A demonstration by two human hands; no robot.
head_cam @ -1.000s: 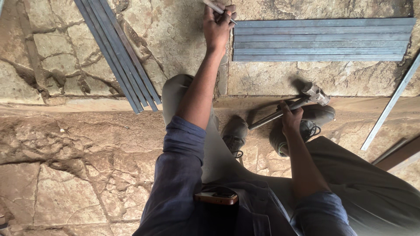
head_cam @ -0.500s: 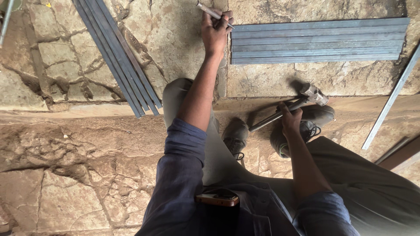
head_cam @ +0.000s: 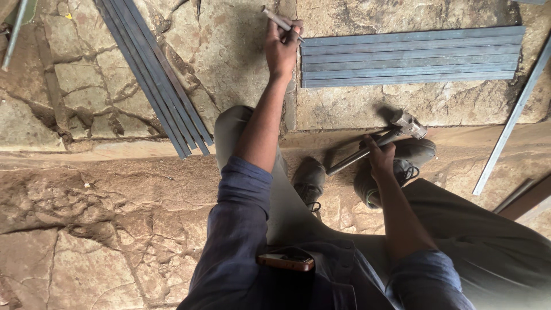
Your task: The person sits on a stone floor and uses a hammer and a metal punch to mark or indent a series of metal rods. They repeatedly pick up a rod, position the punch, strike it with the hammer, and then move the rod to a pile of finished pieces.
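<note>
My left hand (head_cam: 282, 45) reaches forward and grips a thin metal punch (head_cam: 278, 19) at the left end of a stack of flat grey steel strips (head_cam: 410, 56) lying on the stone floor. My right hand (head_cam: 380, 156) holds a hammer by its handle; the hammer head (head_cam: 408, 124) hovers above my right shoe (head_cam: 396, 166). My left shoe (head_cam: 310, 181) is beside it. I crouch over the stone step.
A second bundle of long steel strips (head_cam: 155, 77) lies diagonally at the left. A single strip (head_cam: 511, 120) slants along the right edge. A metal rod (head_cam: 14, 34) sits at the top left. A phone (head_cam: 286, 259) pokes from my shirt pocket.
The view has shifted slightly, and my left hand with the punch sits a little lower in it. The hammer hand stays near my shoe.
</note>
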